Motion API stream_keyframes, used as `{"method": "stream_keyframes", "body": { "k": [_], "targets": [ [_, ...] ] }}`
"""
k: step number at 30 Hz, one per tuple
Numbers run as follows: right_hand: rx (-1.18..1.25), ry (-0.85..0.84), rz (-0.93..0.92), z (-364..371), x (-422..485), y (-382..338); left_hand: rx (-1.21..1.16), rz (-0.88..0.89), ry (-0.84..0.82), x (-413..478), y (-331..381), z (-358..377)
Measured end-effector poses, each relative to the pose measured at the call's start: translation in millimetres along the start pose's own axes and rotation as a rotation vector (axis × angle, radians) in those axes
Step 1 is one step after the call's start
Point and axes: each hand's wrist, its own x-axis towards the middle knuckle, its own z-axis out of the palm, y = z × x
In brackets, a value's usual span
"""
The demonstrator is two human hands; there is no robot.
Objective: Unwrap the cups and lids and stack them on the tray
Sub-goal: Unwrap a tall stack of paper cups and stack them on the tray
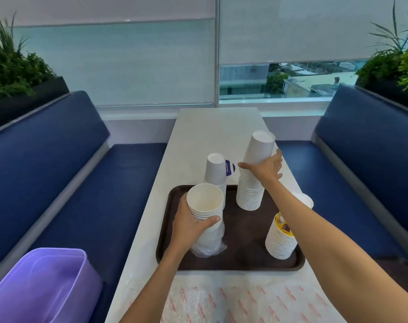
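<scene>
fingers of the left hand [189, 227] grasp the wrapped stack [205, 202]; those of the right hand [266, 169] lie spread, released, on the tall stack [259, 145]; a nudge could topple it

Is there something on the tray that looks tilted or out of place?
Yes. The tall inverted cup stack at the far side of the tray leans rightward toward its top; the right hand rests against it. The mouth-up stack gripped by the left hand has clear wrap bunched round its base.
</scene>
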Motion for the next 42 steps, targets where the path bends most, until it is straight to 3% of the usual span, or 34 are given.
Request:
{"method": "stream_keyframes", "body": {
  "k": [4,6,8,11,14,17,20,28,32,42],
  "targets": [
    [0.023,0.144,-0.074,0,-10,-12,-0.001,-0.008,0.010,0,5,1],
    [0.071,0.288,-0.253,-2,-22,-21,-0.013,0.006,0.013,-1,8,3],
    [0.120,0.321,-0.496,-2,-36,-29,-0.032,0.021,0.023,-2,10,3],
    [0.099,-0.003,-0.689,-1,-53,-37,-0.056,0.032,0.026,-5,13,4],
    [-0.204,-0.512,-0.615,2,-66,-40,-0.051,0.045,0.029,-10,6,7],
    [-0.506,-0.780,-0.559,10,-80,-37,-0.048,-0.007,0.040,-16,-1,12],
    [-0.658,-0.790,-0.596,20,-88,-34,-0.099,-0.062,0.073,-16,6,19],
    [-0.722,-0.762,-0.571,22,-86,-43,-0.149,-0.038,0.058,-11,9,13],
    [-0.735,-0.757,-0.568,25,-84,-46,-0.092,-0.109,0.087,-8,16,16],
    [-0.674,-0.709,-0.592,5,-89,-74,-0.054,-0.063,0.065,-6,12,10]
  ]
}}
